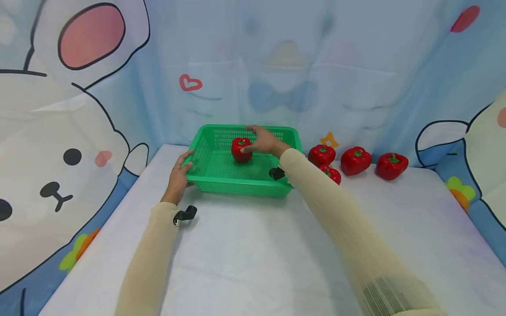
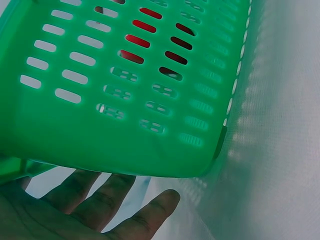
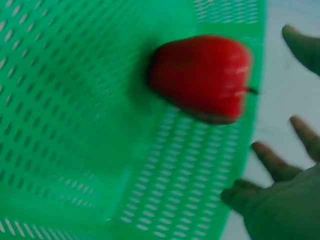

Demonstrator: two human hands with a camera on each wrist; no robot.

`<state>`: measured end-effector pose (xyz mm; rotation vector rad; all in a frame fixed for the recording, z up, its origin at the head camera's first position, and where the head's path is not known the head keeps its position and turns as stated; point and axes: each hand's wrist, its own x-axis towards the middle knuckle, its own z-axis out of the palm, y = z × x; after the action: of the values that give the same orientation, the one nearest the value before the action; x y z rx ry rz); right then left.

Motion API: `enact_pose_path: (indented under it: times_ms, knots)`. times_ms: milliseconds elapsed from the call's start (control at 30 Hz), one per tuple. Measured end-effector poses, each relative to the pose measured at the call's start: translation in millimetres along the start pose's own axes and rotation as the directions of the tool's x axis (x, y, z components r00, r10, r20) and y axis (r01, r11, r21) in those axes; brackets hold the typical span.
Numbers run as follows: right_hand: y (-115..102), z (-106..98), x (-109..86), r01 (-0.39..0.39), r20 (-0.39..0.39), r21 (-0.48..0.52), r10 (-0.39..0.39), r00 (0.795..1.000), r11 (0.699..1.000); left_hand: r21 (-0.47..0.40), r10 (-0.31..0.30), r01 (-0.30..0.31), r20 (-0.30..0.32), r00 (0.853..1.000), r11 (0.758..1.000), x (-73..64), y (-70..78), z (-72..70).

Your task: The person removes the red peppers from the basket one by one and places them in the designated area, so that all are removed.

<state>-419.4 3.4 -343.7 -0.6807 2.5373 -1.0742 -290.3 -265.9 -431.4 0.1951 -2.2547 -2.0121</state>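
Note:
A red bell pepper (image 1: pixel 241 150) sits inside the green plastic basket (image 1: pixel 243 186), toward its back wall. My right hand (image 1: pixel 264 141) hovers over the basket, with thumb and fingers spread just right of the pepper. In the right wrist view, the pepper (image 3: pixel 202 77) is blurred, its stem toward the hand (image 3: pixel 285 200), and a gap shows between them. At the basket's left side, my left hand (image 1: pixel 178 177) rests against the rim. The left wrist view shows its fingers (image 2: pixel 105 200) extended beside the basket's slotted wall (image 2: pixel 125 145).
Several more red peppers stand on the white-covered table (image 1: pixel 245 254) right of the basket: one by the back corner (image 1: pixel 322 155), one partly behind my right sleeve (image 1: pixel 333 174), and others farther right (image 1: pixel 356 160). A cartoon-printed curtain (image 1: pixel 233 57) hangs behind the table.

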Motion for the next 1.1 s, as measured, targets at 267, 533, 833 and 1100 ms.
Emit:
enact_pose_path:
  times_ms: [267,533,833,1100]
  knots:
    - [22.2,15.5,22.2,0.044,-0.032,-0.009,-0.044,0.999,0.999,0.001,0.018,-0.018,0.017,1.000,1.000,-1.3,1.0,0.8]
    - [17.6,20.6,31.4,0.060,0.024,-0.070,-0.059,0.998,0.996,0.003,0.013,-0.013,0.014,1.000,1.000,-1.8,0.3,-1.6]
    - [7.2,25.6,29.2,-0.021,-0.014,-0.278,0.018,1.000,0.960,0.006,0.000,0.000,0.001,1.000,1.000,-0.9,1.4,0.2]
    - [7.7,28.3,29.1,-0.080,-0.062,-0.342,0.062,0.996,0.936,-0.014,0.001,-0.001,-0.005,1.000,1.000,-0.5,2.3,0.4]
